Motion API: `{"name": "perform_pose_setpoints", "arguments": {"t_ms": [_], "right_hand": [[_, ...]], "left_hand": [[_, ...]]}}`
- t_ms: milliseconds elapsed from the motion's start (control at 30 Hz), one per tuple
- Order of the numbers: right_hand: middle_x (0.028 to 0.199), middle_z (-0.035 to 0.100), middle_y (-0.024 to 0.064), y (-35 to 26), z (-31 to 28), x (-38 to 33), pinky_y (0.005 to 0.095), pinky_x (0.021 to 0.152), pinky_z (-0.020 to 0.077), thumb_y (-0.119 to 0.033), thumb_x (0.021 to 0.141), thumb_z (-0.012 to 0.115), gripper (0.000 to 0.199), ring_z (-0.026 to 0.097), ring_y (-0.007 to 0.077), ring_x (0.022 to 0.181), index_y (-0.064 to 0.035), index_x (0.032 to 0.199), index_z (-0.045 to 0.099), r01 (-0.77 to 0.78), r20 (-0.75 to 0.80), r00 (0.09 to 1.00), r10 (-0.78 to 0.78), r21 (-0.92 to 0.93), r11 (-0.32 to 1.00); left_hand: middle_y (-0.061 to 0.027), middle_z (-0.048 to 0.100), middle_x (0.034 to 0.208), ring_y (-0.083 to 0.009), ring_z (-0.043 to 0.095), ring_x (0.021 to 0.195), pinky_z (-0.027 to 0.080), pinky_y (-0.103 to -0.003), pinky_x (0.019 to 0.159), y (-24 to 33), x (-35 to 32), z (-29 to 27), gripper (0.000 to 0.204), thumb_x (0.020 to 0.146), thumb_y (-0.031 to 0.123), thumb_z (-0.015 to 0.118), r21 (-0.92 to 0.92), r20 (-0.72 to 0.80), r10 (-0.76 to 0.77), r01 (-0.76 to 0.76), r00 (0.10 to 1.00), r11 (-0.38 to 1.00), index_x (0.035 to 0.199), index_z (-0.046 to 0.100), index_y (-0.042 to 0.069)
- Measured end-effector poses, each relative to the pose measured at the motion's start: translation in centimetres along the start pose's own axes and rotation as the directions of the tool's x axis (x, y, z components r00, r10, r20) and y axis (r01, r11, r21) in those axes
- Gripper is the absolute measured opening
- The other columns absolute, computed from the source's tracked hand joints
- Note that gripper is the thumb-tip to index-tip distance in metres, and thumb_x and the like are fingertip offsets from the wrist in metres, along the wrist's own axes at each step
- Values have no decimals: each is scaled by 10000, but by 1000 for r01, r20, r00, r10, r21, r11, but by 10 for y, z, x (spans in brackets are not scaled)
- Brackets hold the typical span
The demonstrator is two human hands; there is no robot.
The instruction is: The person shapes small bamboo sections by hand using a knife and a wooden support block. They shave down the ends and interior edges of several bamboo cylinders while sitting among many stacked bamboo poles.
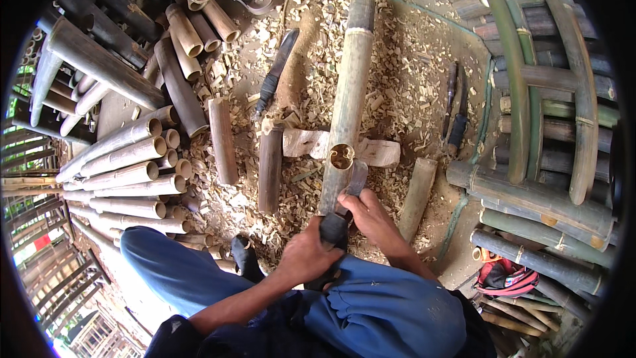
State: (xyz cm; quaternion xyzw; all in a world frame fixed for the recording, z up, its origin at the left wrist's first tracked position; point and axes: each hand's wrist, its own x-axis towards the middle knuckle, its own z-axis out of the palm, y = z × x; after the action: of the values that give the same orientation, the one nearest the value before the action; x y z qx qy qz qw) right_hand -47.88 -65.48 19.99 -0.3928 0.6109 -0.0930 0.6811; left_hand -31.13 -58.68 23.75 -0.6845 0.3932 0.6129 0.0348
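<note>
In front of me a long bamboo tube [352, 79] slants away, its near part resting across a pale wood block [383, 152]. An opening is cut into its upper side near this end, showing the hollow inside. My left hand [308, 250] is closed around the black-wrapped handle of a knife [358, 178], between my knees. My right hand [372, 217] grips the knife where blade meets handle, its thumb against the blade. The blade points away from me, beside the cut opening; whether it touches the bamboo I cannot tell.
Wood shavings cover the ground. Another knife [277, 69] lies at the far left, and two slim tools [454, 109] lie right. Short bamboo pieces [270, 169] flank the block. Bamboo tubes [129, 176] are stacked left, bamboo frames [530, 79] right, near a red bag [507, 277].
</note>
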Motion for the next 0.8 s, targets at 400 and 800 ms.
{"name": "perform_pose_setpoints", "arguments": {"t_ms": [400, 800], "right_hand": [[816, 681, 157, -14, 47, 69, 369, 468, 547, -260, 996, 623, 284, 663, 232, 572, 25, 997, 634, -102, 165, 986, -32, 743, 662], [1201, 716, 126, -5, 39, 52, 410, 914, 572, -251, 1072, 561, 277, 687, 219, 1092, -26, 1214, 640, -108, 94, 981, -169, 991, -75]], "left_hand": [[-218, 752, 835, -336, 759, 797, 599, -448, 830, 56, 11, -116, 394, 693, 208, 812, 366, -356, 131, 9, 925, 930, 980, 764, -58], [-101, 720, 707, -225, 746, 701, 579, -413, 598, 159, 24, -103, 59, 770, 128, 774, 931, 166, 554, -315, 815, 184, 766, 751, 74]]}}
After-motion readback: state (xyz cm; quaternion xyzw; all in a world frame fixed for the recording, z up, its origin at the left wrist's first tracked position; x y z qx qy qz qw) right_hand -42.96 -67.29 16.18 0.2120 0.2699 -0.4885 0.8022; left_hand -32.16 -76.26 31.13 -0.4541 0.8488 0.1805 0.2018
